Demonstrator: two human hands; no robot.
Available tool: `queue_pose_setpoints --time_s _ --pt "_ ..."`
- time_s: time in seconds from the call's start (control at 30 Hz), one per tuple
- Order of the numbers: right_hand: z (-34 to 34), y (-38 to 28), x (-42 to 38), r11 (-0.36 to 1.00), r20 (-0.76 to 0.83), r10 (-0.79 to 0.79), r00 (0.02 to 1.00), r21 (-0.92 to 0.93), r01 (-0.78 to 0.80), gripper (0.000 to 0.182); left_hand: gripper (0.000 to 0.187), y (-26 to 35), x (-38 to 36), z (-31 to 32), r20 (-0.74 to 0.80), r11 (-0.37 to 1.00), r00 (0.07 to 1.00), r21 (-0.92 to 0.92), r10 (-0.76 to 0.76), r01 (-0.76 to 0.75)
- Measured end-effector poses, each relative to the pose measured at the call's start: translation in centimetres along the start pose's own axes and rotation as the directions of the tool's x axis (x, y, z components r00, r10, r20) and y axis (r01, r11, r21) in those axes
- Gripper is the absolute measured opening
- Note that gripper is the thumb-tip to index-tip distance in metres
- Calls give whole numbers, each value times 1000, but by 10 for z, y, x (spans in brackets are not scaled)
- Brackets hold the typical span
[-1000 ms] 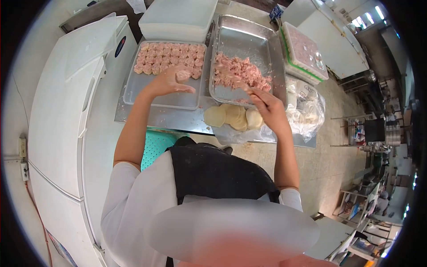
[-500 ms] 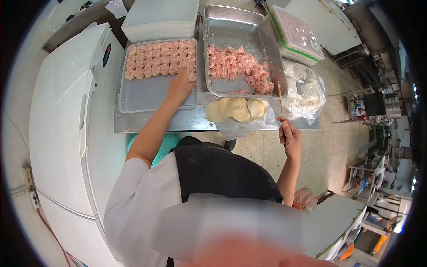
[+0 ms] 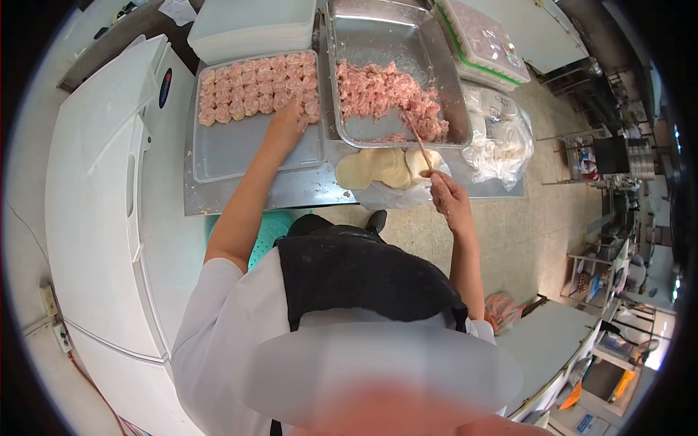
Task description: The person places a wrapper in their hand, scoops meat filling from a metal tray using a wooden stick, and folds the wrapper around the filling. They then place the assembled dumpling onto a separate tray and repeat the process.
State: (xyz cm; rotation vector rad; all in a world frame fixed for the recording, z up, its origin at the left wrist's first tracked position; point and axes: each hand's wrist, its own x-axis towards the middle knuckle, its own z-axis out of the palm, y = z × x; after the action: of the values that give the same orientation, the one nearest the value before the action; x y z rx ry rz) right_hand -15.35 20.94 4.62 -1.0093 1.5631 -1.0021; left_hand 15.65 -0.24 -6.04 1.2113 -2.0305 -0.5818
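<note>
Rows of open-topped meat dumplings (image 3: 251, 83) fill the far part of a shallow plastic tray (image 3: 240, 152). At the right end of the nearest row, my left hand (image 3: 286, 122) has its fingers closed around a dumpling, which they partly hide. My right hand (image 3: 449, 200) grips a thin stick-like spatula (image 3: 419, 145), its tip touching the minced meat (image 3: 389, 94). That pinkish meat lies in a deep metal pan (image 3: 451, 87). Below the spatula, pale round dough wrappers (image 3: 389, 167) overlap on a plastic sheet at the table's front edge.
Stacked plastic trays or lids (image 3: 251, 33) stand behind the dumpling tray. Right of the pan are a green-rimmed lidded container (image 3: 483, 43) and a clear bag of pale wrappers (image 3: 502, 138). A white refrigerator (image 3: 102, 182) stands at left; a turquoise basket (image 3: 269, 236) sits below the metal table (image 3: 313, 190).
My right hand has moved left and swung the spatula from the pan's right edge into the meat. My left hand has shifted slightly up and left at the end of the dumpling row.
</note>
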Motion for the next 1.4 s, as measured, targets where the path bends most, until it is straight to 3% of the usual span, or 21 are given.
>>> queue_pose_setpoints --time_s 0.03,0.1,0.13,0.2,0.33,0.4,0.43,0.47,0.57,0.63,0.67,0.73,0.77,0.83,0.97,1.03,1.07,1.13,1.3,1.37,1.4 --pt "6 -7 0 1000 -5 9 1000 -19 -9 30 60 -2 2 -4 9 1000 1000 -6 1 -1" --pt "9 -8 3 1000 19 27 999 3 -27 30 57 -9 6 -15 190 973 954 49 -231 226" --pt "11 -8 4 999 50 34 998 23 -36 31 57 -12 7 -18 205 974 952 49 -227 222" --pt "14 -8 4 999 56 36 998 -7 -35 33 50 -14 10 -21 26 988 988 11 -154 154" --pt "9 -4 6 1000 23 3 1000 -24 -2 32 38 7 -3 -25 -1 994 1000 110 -29 29" --pt "1 -2 11 1000 -14 0 1000 -15 -1 32 30 67 -26 -32 75 999 997 -39 27 -24" --pt "-6 3 17 996 -17 -33 999 -86 31 31 25 82 -41 -22 146 988 981 -101 129 -115" --pt "-13 7 23 986 -19 -67 998 -156 63 30 20 92 -53 -8 209 966 950 -167 233 -200" --pt "-19 15 38 932 -7 -219 976 -299 207 28 21 91 -73 44 344 951 892 -202 294 -235" --pt "-22 26 51 919 -31 -200 979 -352 177 30 21 95 -73 63 106 915 912 33 396 -402" --pt "-23 30 56 899 -39 -186 982 -409 154 34 21 94 -71 64 110 914 910 33 400 -405" --pt "-24 28 55 896 -33 -155 987 -426 127 37 22 96 -61 52 350 988 933 -151 79 -27" --pt "-26 35 57 894 -21 -157 987 -427 133 37 22 100 -59 51 352 989 933 -145 75 -25" --pt "-31 43 60 901 7 -143 990 -413 133 38 23 108 -57 50 205 970 975 -207 -87 130" --pt "-26 54 64 915 57 -88 994 -389 103 39 26 125 -57 87 232 972 971 -208 -56 106" --pt "-12 50 62 878 51 -81 995 -469 95 43 28 141 -56 103 149 984 975 55 162 -172" --pt "-7 59 65 881 50 -73 996 -464 88 43 28 139 -55 106 158 984 975 55 159 -170" --pt "3 76 70 782 -63 -402 914 -542 307 46 32 129 -53 108 252 984 953 25 166 -178" --pt "-28 80 74 861 74 -264 962 -431 270 25 29 99 -64 84 364 964 911 -240 195 -111" --pt "-35 75 69 852 37 -317 948 -429 301 22 28 99 -65 83 374 939 901 -332 221 -92" --pt "-35 72 65 834 21 -371 928 -431 343 19 30 107 -64 82 289 955 943 -287 164 -78"
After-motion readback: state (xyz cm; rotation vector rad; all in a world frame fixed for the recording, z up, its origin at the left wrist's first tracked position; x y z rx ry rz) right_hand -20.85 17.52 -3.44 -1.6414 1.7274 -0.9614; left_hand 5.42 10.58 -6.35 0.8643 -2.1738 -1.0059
